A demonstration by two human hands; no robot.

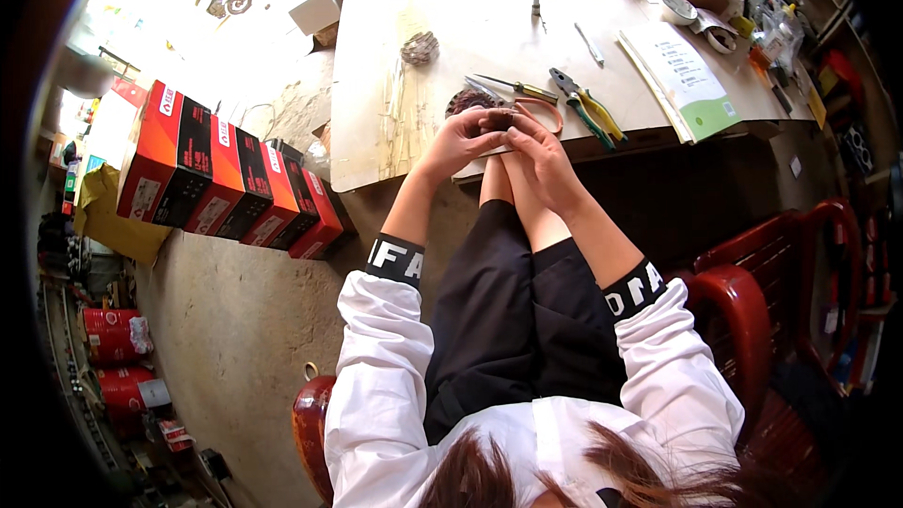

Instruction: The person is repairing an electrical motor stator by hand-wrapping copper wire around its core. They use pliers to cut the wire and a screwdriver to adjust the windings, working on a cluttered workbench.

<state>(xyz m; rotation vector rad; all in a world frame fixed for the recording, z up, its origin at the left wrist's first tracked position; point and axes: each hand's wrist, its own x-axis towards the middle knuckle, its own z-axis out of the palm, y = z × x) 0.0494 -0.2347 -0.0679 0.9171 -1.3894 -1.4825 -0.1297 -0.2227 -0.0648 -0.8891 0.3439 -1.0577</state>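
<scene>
Near the front edge of the table, my left hand (455,143) and my right hand (547,162) meet with their fingertips together. Both are closed in a pinch; whatever lies between the fingers is small, dark and mostly hidden. Just behind them a dark brown coiled bundle (467,101) rests on the tabletop. An orange-brown loop (550,111) shows by my right fingers. Beyond it lie a screwdriver (534,90) with a yellow and black handle and pliers (593,109) with green and yellow grips.
The pale table (367,122) holds another brown bundle (419,48), a slim silver tool (590,44) and a booklet (691,85). Tape rolls (677,8) and clutter crowd its far right. Red and black boxes (235,169) stand left; a dark red chair (743,320) is at right.
</scene>
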